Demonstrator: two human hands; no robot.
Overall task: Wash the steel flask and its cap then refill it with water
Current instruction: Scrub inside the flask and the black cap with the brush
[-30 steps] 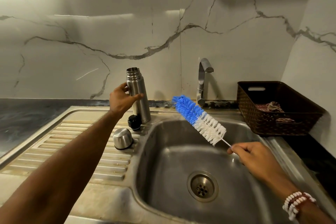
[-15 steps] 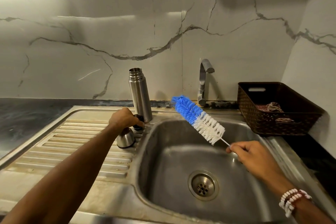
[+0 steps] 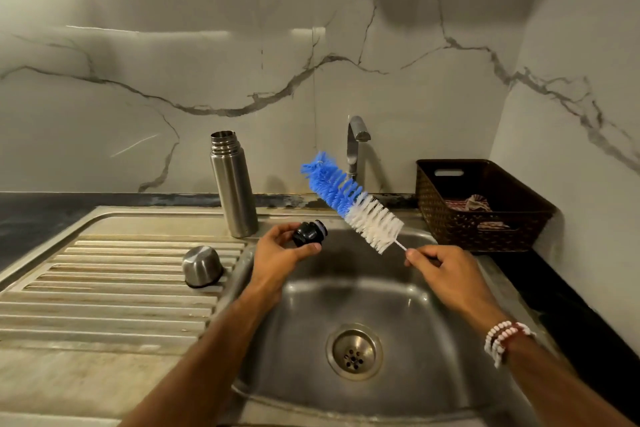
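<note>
Black stopper (image 3: 308, 233), pinched between thumb and fingers of the left hand (image 3: 277, 258) over the sink basin (image 3: 408, 302). The steel flask (image 3: 233, 187) stands upright and uncapped on the sink rim, its cup cap (image 3: 202, 266) inverted on the draining board (image 3: 104, 288). The right hand (image 3: 446, 274) grips the bottle brush (image 3: 351, 203) by its wire handle. Advised: wet the bristles, work them round the stopper's threads, and keep the stopper above the basin.

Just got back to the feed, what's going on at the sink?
A person's left hand holds a black stopper over the basin, while the right hand pinches the wire handle of a blue-and-white bottle brush angled up beside it. The open steel flask stands upright at the back of the drainboard, and the steel cup sits mouth-down on it. No water runs from the tap.
</note>
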